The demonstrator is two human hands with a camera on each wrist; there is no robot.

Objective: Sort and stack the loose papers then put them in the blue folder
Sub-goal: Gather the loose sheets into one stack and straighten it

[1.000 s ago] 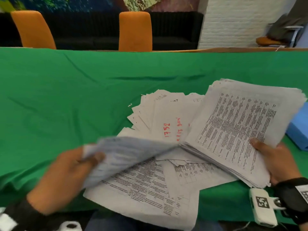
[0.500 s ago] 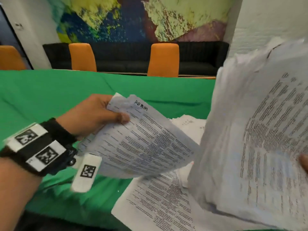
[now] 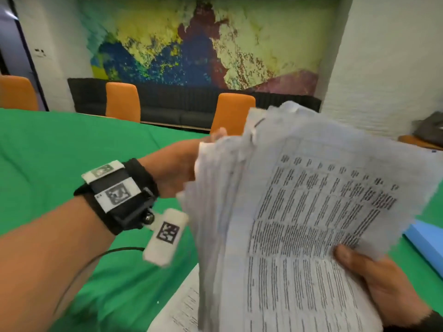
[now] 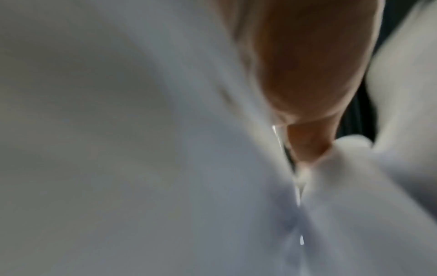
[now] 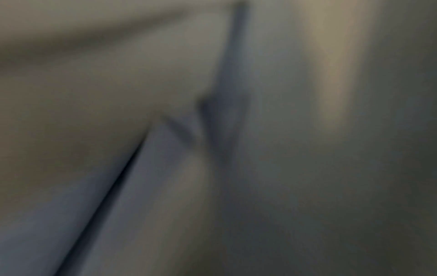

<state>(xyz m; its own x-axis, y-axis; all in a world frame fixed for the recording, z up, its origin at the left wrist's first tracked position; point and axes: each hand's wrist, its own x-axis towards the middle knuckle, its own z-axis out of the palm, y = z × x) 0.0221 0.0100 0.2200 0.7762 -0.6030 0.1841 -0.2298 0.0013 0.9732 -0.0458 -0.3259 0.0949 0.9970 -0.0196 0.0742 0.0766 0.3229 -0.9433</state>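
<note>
A thick stack of printed papers (image 3: pixel 299 224) is held up off the table, tilted nearly upright. My right hand (image 3: pixel 374 281) grips its lower right corner, thumb on the printed front. My left hand (image 3: pixel 184 161) holds the stack's upper left edge; its fingers are mostly hidden behind the sheets. In the left wrist view a finger (image 4: pixel 314 65) lies against blurred white paper (image 4: pixel 141 149). The right wrist view is dark and blurred. The blue folder (image 3: pixel 429 240) lies on the table at the right, partly hidden by the stack. One loose printed sheet (image 3: pixel 182 305) lies below the stack.
The table wears a green cloth (image 3: pixel 72 152). Orange chairs (image 3: pixel 123 101) stand along its far side, before a black sofa (image 3: pixel 187 109) and a painted wall. A cable (image 3: pixel 96 259) hangs from my left wrist.
The stack has risen from the table to a near-upright tilt. My left hand has lifted a sheet from the loose pile and brought it right against the stack's left edge.
</note>
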